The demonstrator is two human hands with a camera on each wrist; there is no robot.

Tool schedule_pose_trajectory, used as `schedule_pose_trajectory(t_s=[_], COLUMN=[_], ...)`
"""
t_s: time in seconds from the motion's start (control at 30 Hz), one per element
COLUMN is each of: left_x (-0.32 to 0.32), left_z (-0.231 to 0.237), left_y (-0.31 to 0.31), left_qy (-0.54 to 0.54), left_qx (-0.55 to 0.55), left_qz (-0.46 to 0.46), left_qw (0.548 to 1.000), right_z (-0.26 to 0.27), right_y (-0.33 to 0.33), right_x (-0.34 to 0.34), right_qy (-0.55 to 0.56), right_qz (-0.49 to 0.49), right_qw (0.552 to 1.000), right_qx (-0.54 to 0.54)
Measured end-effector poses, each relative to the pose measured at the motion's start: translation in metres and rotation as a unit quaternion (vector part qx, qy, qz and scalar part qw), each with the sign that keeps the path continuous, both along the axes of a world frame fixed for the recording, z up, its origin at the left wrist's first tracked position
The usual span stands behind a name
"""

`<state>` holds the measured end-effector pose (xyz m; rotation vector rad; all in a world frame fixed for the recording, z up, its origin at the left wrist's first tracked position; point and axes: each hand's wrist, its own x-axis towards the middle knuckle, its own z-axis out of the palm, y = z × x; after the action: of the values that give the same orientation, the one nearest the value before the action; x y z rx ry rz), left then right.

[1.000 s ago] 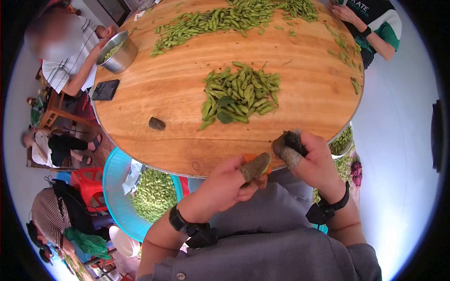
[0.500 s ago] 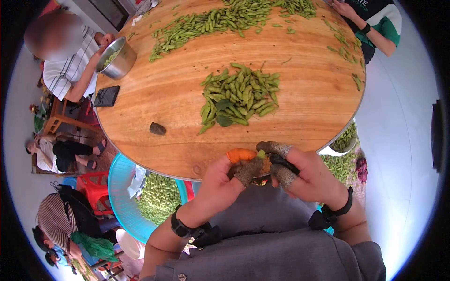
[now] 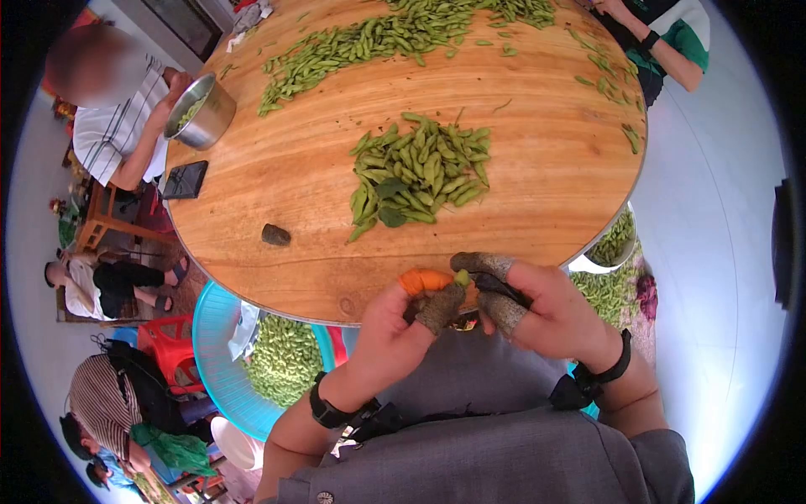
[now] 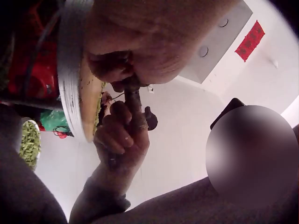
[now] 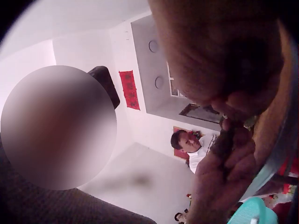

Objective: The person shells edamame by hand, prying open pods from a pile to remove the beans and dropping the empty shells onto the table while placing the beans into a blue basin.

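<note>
My left hand [image 3: 396, 323] pinches a green soybean pod [image 3: 462, 277] between its thumb and a finger wrapped in orange. Only the pod's pale end shows; the rest is hidden by the fingers. From the other side my right hand [image 3: 550, 311] closes on that end with its curled fingers, which wear worn grey and black covers. Both hands meet just over the near edge of the round wooden table [image 3: 319, 277]. A heap of pods [image 3: 428, 168] with a dark leaf on it lies beyond them. In the left wrist view, my right hand [image 4: 121, 140] has its fingers bent.
Left of the heap lies a dark finger cover [image 3: 275, 234]. A phone [image 3: 185, 180] and a steel pot [image 3: 201, 113] are by a seated person. More pods [image 3: 369, 46] spread across the far side. A turquoise basket [image 3: 220, 361] of shelled beans stands below left, a white bucket [image 3: 617, 244] below right.
My hands came together at the pod from being slightly apart a second ago, the right moving left and down. In the last half second they hardly shift. The seated person's hand moved at the pot.
</note>
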<state>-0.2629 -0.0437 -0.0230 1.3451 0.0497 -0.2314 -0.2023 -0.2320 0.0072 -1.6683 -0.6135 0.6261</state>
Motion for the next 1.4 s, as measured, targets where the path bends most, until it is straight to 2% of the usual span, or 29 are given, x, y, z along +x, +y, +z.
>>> schedule_pose_trajectory(t_s=[0.07, 0.13, 0.2, 0.27, 0.3, 0.33, 0.37, 0.43, 0.47, 0.53, 0.57, 0.6, 0.67, 0.7, 0.73, 0.77, 0.8, 0.83, 0.87, 0.9, 0.93, 0.97, 1.0, 1.03, 1.07, 1.13, 1.2, 1.27, 1.4], left_x=[-0.001, -0.003, -0.004, -0.006, -0.005, -0.005, -0.005, -0.004, -0.005, -0.006, -0.006, -0.006, -0.005, -0.005, -0.005, -0.004, -0.004, -0.005, -0.007, -0.007, -0.007, -0.007, -0.008, -0.008, -0.008, -0.011, -0.011, -0.013, -0.018], left_z=[-0.003, -0.004, -0.008, -0.008, -0.006, -0.005, -0.004, -0.005, -0.006, -0.01, -0.011, -0.013, -0.01, -0.005, -0.002, -0.005, -0.011, -0.013, -0.011, -0.002, 0.006, 0.011, 0.016, 0.018, 0.016, 0.01, 0.008, 0.006, -0.004], left_y=[-0.001, 0.001, 0.002, 0.003, 0.004, 0.005, 0.007, 0.008, 0.009, 0.011, 0.011, 0.011, 0.008, 0.006, 0.003, -0.001, -0.006, -0.008, -0.007, -0.006, -0.005, -0.003, -0.002, -0.001, -0.004, -0.01, -0.01, -0.01, -0.013], left_qy=[-0.045, -0.107, -0.139, -0.17, -0.044, 0.085, 0.086, 0.147, 0.148, 0.176, 0.177, 0.168, 0.158, 0.158, 0.158, 0.159, 0.028, -0.106, -0.105, -0.091, -0.076, -0.074, 0.05, 0.171, 0.172, 0.152, 0.139, 0.124, 0.023], left_qx=[0.021, 0.149, 0.174, 0.2, 0.025, -0.15, -0.149, -0.321, -0.321, -0.412, -0.411, -0.409, -0.406, -0.366, -0.325, -0.324, -0.141, 0.05, 0.052, 0.099, 0.146, 0.147, 0.013, -0.121, -0.121, -0.066, -0.039, -0.012, 0.066], left_qz=[0.01, 0.022, 0.027, 0.032, 0.024, 0.014, 0.014, -0.028, -0.028, -0.077, -0.078, -0.085, -0.092, -0.063, -0.033, -0.033, 0.0, 0.034, 0.036, 0.019, 0.001, 0.001, -0.005, -0.01, -0.01, 0.046, 0.039, 0.031, 0.035], left_qw=[0.999, 0.983, 0.975, 0.964, 0.998, 0.985, 0.985, 0.935, 0.935, 0.891, 0.891, 0.893, 0.895, 0.915, 0.932, 0.932, 0.99, 0.993, 0.992, 0.991, 0.986, 0.986, 0.999, 0.978, 0.978, 0.985, 0.989, 0.992, 0.997], right_z=[-0.002, -0.003, 0.0, 0.009, 0.012, 0.014, 0.014, 0.013, 0.012, 0.009, 0.008, 0.01, 0.017, 0.011, 0.001, -0.007, -0.01, -0.013, -0.015, -0.006, 0.01, 0.018, 0.017, 0.015, 0.014, 0.009, 0.002, -0.008, 0.003], right_y=[0.001, 0.003, 0.006, 0.009, 0.009, 0.009, 0.008, 0.006, 0.004, 0.001, 0.001, 0.001, 0.002, 0.003, 0.005, 0.006, 0.006, 0.006, 0.007, 0.005, 0.003, 0.001, 0.0, -0.001, -0.003, -0.006, -0.009, -0.013, -0.006], right_x=[-0.001, -0.002, -0.001, -0.001, 0.0, 0.0, 0.0, -0.002, -0.003, -0.006, -0.007, -0.007, -0.009, -0.011, -0.014, -0.016, -0.016, -0.016, -0.017, -0.015, -0.011, -0.01, -0.011, -0.011, -0.012, -0.017, -0.02, -0.02, -0.016], right_qy=[0.006, 0.024, 0.043, 0.164, 0.165, 0.251, 0.335, 0.39, 0.443, 0.465, 0.486, 0.486, 0.335, 0.335, 0.183, 0.026, 0.028, -0.017, -0.062, -0.061, 0.093, 0.246, 0.248, 0.275, 0.301, 0.267, 0.232, 0.045, 0.06], right_qz=[-0.01, -0.01, -0.009, -0.014, -0.014, -0.013, -0.012, -0.01, -0.009, -0.009, -0.009, -0.01, -0.024, -0.025, -0.025, -0.025, -0.025, -0.022, -0.019, -0.018, -0.013, -0.008, -0.008, -0.002, 0.004, -0.002, -0.006, 0.02, -0.066], right_qw=[1.0, 1.0, 0.999, 0.986, 0.986, 0.967, 0.941, 0.917, 0.889, 0.876, 0.862, 0.862, 0.94, 0.94, 0.981, 0.997, 0.997, 0.998, 0.997, 0.997, 0.995, 0.969, 0.969, 0.961, 0.953, 0.963, 0.973, 0.998, 0.995], right_qx=[0.005, 0.012, 0.019, 0.023, 0.024, 0.037, 0.05, 0.083, 0.115, 0.13, 0.145, 0.146, 0.052, 0.054, 0.06, 0.064, 0.065, 0.058, 0.051, 0.053, 0.026, -0.002, -0.002, 0.017, 0.036, 0.028, 0.019, -0.027, -0.05])
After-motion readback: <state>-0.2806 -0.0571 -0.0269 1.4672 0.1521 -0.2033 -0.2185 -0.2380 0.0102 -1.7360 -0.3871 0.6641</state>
